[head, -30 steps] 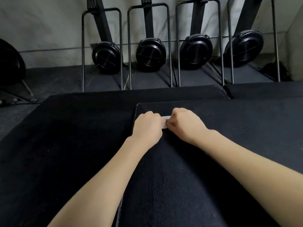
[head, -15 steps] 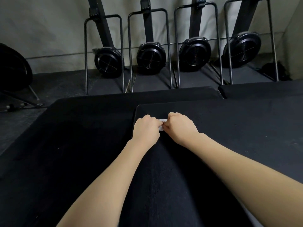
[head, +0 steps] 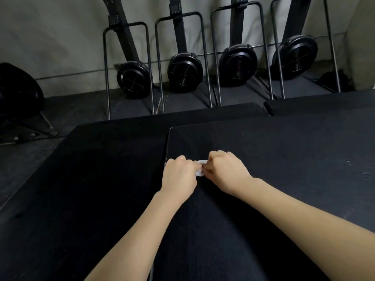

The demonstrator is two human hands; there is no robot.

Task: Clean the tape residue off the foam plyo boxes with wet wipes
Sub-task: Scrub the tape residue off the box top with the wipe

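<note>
Two black foam plyo boxes fill the lower view: a lower one [head: 97,179] on the left and a higher one [head: 284,159] on the right. Both my hands rest on the higher box near its left edge. My left hand [head: 179,175] and my right hand [head: 225,171] are curled, knuckles up, and pinch a small white wet wipe [head: 199,168] between them. Only a scrap of the wipe shows between the fingers. Pale specks dot the box surface to the right of my right hand.
Several upright rowing machines [head: 184,72] with black flywheels stand in metal frames against the grey wall beyond the boxes. Another black box [head: 324,104] lies at the far right. A dark round piece of equipment [head: 18,90] sits on the floor at the left.
Both hands stay together on the wipe at the same spot on the box. The camera has tilted slightly, so the hands sit a little higher in view.
</note>
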